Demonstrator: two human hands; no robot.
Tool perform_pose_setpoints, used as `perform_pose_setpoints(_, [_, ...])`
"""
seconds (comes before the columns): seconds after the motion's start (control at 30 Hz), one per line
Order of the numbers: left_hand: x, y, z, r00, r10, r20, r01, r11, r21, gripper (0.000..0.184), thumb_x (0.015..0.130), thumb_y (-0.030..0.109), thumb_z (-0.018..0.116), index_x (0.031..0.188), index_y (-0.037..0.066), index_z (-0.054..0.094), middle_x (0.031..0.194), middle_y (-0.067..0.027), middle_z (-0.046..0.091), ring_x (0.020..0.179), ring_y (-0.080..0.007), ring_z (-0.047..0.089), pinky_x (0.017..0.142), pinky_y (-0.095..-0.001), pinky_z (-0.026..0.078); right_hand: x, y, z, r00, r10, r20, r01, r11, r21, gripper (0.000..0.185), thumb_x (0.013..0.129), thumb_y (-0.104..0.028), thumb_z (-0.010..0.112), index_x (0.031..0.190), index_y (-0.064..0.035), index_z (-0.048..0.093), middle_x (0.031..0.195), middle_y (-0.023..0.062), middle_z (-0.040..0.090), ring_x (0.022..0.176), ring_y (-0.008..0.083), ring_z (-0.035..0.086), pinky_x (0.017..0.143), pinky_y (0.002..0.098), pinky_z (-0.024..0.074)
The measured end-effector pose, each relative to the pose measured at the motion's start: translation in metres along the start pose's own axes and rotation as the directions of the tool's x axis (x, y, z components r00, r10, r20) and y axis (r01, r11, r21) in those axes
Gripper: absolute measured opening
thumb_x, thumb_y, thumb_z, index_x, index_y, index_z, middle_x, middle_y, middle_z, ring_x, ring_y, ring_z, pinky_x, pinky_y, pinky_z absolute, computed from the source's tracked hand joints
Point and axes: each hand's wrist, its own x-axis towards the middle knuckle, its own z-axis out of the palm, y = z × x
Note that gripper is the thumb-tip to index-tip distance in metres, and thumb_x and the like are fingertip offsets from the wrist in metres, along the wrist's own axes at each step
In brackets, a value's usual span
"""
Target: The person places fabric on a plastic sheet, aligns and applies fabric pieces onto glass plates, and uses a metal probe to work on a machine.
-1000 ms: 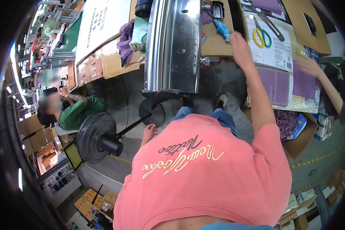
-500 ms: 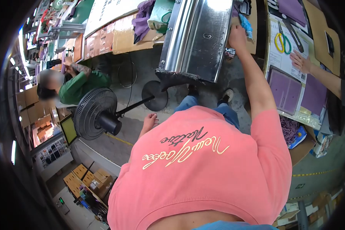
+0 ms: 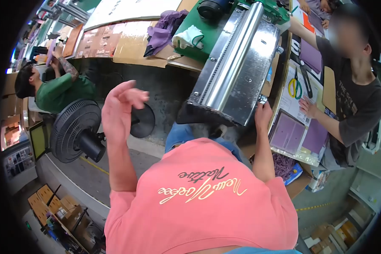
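In front of me stands a machine with a long shiny metal roller [image 3: 235,55] and a flat steel plate [image 3: 252,80] along its side. My right hand [image 3: 264,115] is at the plate's near right corner, its fingers closed on a small metal knob [image 3: 262,99]. My left hand [image 3: 122,110] is raised in the air left of the machine, fingers apart and loosely bent, holding nothing. A white cloth [image 3: 191,37] lies on the machine's green body [image 3: 203,27].
A black fan [image 3: 77,132] stands at left, near a person in green [image 3: 65,91]. At right, a person in a dark shirt [image 3: 360,101] reaches over a table with scissors [image 3: 295,86] and purple sheets [image 3: 287,132]. Purple cloth [image 3: 165,31] lies on the back table.
My left hand has risen from beside my body. My right hand has moved back from the machine's far right side to the near corner knob. The view has shifted, showing the machine's green body.
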Motion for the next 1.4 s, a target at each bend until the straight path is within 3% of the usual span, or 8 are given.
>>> perform_pose_setpoints(0.1, [0.01, 0.039, 0.059, 0.608, 0.541, 0.581, -0.326, 0.837, -0.439, 0.019, 0.088, 0.008, 0.048, 0.081, 0.001, 0.064, 0.084, -0.0134, 0.06, 0.074, -0.0264, 0.055, 0.071, -0.0413, 0.048, -0.028, -0.021, -0.018, 0.966, 0.25, 0.064, -0.255, 0.961, 0.109, 0.04, 0.095, -0.033, 0.045, 0.075, -0.0018, 0.059, 0.06, 0.0059, 0.053, 0.052, 0.0152, 0.046, 0.055, 0.0294, 0.0401])
perform_pose_setpoints(0.27, [0.021, 0.034, -0.006, 0.765, 0.383, 0.518, -0.25, 0.917, -0.31, 0.019, 0.086, 0.014, 0.062, 0.092, -0.005, 0.061, 0.088, -0.0173, 0.06, 0.08, -0.032, 0.059, 0.078, -0.0408, 0.049, -0.054, -0.05, -0.03, 0.969, 0.247, 0.001, -0.244, 0.958, 0.149, 0.04, 0.094, -0.036, 0.045, 0.079, -0.0018, 0.061, 0.059, 0.0037, 0.052, 0.05, 0.0111, 0.044, 0.051, 0.0257, 0.0381])
perform_pose_setpoints(0.53, [0.032, 0.059, 0.042, 0.183, 0.68, 0.71, -0.11, 0.732, -0.672, 0.012, 0.08, -0.001, 0.054, 0.086, 0.0, 0.065, 0.088, -0.0145, 0.062, 0.077, -0.0288, 0.058, 0.078, -0.0434, 0.049, -0.079, -0.023, -0.018, 0.975, 0.065, -0.21, -0.051, 0.996, 0.069, 0.033, 0.093, -0.032, 0.047, 0.094, -0.003, 0.063, 0.062, 0.0028, 0.055, 0.05, 0.0116, 0.045, 0.047, 0.0251, 0.0382])
perform_pose_setpoints(0.67, [0.062, 0.032, 0.007, 0.262, 0.417, 0.87, -0.189, 0.907, -0.377, 0.02, 0.093, 0.013, 0.048, 0.1, 0.002, 0.064, 0.078, -0.0043, 0.061, 0.077, -0.022, 0.059, 0.081, -0.0389, 0.048, -0.085, -0.001, -0.061, 0.898, 0.428, -0.101, -0.418, 0.903, 0.103, 0.026, 0.09, -0.024, 0.05, 0.099, -0.0019, 0.061, 0.074, 0.0084, 0.06, 0.064, 0.0193, 0.054, 0.061, 0.03, 0.0449])
perform_pose_setpoints(0.77, [0.019, -0.022, -0.035, 0.991, -0.084, 0.106, 0.113, 0.946, -0.303, 0.041, 0.101, 0.029, 0.029, 0.121, -0.002, 0.048, 0.057, -0.0012, 0.037, 0.066, -0.0173, 0.053, 0.083, -0.038, 0.045, -0.079, 0.062, -0.107, 0.908, 0.127, -0.398, -0.211, 0.962, -0.175, 0.027, 0.088, -0.022, 0.053, 0.1, 0.0014, 0.059, 0.086, 0.0143, 0.062, 0.076, 0.0265, 0.057, 0.072, 0.0326, 0.0459])
perform_pose_setpoints(1.07, [-0.134, -0.213, 0.042, 0.375, -0.925, -0.051, 0.926, 0.377, -0.03, 0.042, 0.089, 0.025, 0.056, 0.127, 0.009, 0.047, 0.118, -0.0129, 0.053, 0.101, -0.0228, 0.055, 0.08, -0.0322, 0.042, -0.033, 0.215, -0.193, 0.884, 0.042, -0.465, -0.281, 0.844, -0.458, 0.035, 0.082, -0.022, 0.056, 0.107, 0.0016, 0.058, 0.105, 0.0222, 0.056, 0.094, 0.0376, 0.053, 0.082, 0.0424, 0.0444])
perform_pose_setpoints(1.23, [-0.142, -0.287, 0.223, 0.707, -0.472, 0.527, 0.014, 0.754, 0.657, 0.053, 0.091, 0.032, 0.05, 0.136, 0.005, 0.037, 0.141, -0.0178, 0.034, 0.128, -0.0324, 0.037, 0.104, -0.0357, 0.03, -0.019, 0.245, -0.211, 0.952, 0.118, -0.284, -0.217, 0.912, -0.348, 0.029, 0.082, -0.022, 0.056, 0.096, 0.0019, 0.065, 0.097, 0.0194, 0.061, 0.091, 0.0354, 0.056, 0.08, 0.0386, 0.0456])
perform_pose_setpoints(1.4, [-0.162, -0.316, 0.318, 0.647, -0.587, 0.487, -0.041, 0.611, 0.791, 0.059, 0.088, 0.036, 0.046, 0.132, -0.002, 0.037, 0.142, -0.031, 0.022, 0.126, -0.0428, 0.035, 0.099, -0.0476, 0.031, -0.025, 0.229, -0.207, 0.946, 0.058, -0.32, -0.154, 0.946, -0.284, 0.027, 0.082, -0.02, 0.057, 0.097, 0.0005, 0.066, 0.099, 0.0187, 0.062, 0.089, 0.0344, 0.057, 0.08, 0.0373, 0.0461])
